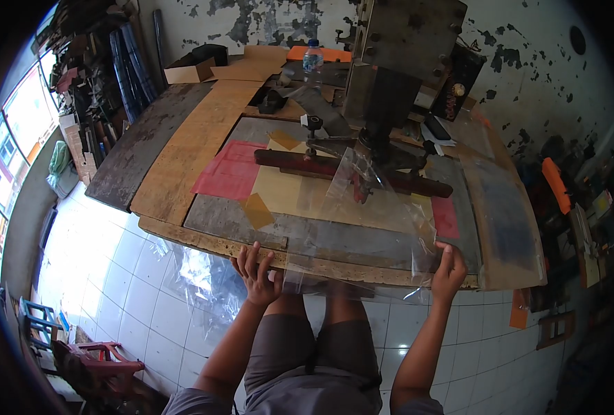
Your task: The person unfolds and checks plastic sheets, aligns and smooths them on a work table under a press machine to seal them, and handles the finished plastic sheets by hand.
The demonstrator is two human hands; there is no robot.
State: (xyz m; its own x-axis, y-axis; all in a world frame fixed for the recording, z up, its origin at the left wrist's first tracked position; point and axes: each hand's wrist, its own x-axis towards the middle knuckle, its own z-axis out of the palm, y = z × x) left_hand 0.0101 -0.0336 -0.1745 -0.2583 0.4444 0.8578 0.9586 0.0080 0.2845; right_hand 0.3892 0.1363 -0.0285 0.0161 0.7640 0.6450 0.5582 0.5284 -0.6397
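A clear plastic sheet (369, 238) lies over the front of the worktable, its far part rising toward the press bar. My right hand (449, 271) pinches the sheet's right edge at the table's front right. At the front edge, my left hand (257, 278) has its fingers apart and touching the wooden rim, the thumb close to the sheet's left side; I cannot tell whether it touches the film. A dark red press bar (307, 164) spans the work area above a yellow sheet (290, 194), with pink pieces (229, 169) at its sides and amber tape (257, 211).
A heavy metal press column (407, 41) stands at the back. Behind are a water bottle (312, 61) and cardboard (248, 69). Crumpled clear plastic (207, 277) hangs below the table's front left. A red stool (106, 360) stands on the tiled floor.
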